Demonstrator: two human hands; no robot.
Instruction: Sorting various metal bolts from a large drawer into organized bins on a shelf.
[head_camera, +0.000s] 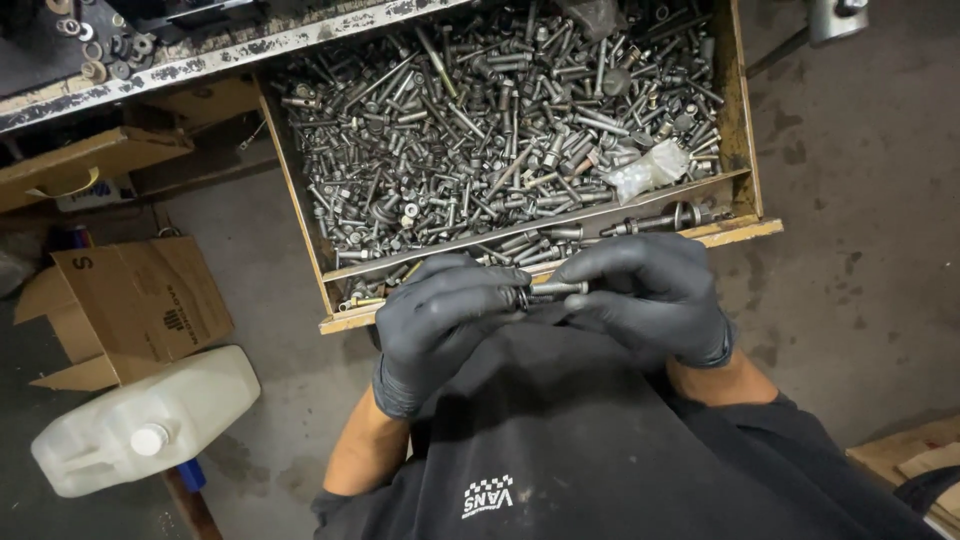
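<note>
Head view: your forearms angle up from dark shirt, both hands in black gloves, meeting at chest. Left hand (445, 310) and right hand (650, 295) pinch opposite ends of one bolt (553, 289) — fingers closed tight, bolt level between them. Beyond — open drawer (742, 120) heaped with bolts, small plastic bag (648, 170) on top.

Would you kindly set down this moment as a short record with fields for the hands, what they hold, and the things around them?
left hand: left hand in a dark glove, fingers pinching one end of the bolt
right hand: right hand in a dark glove, fingers on the other end
held thing: bolt, metal, lying level between both hands
behind hands: open drawer, full of loose bolts, with a small clear bag on top
floor, left: white jug, cardboard box
</note>
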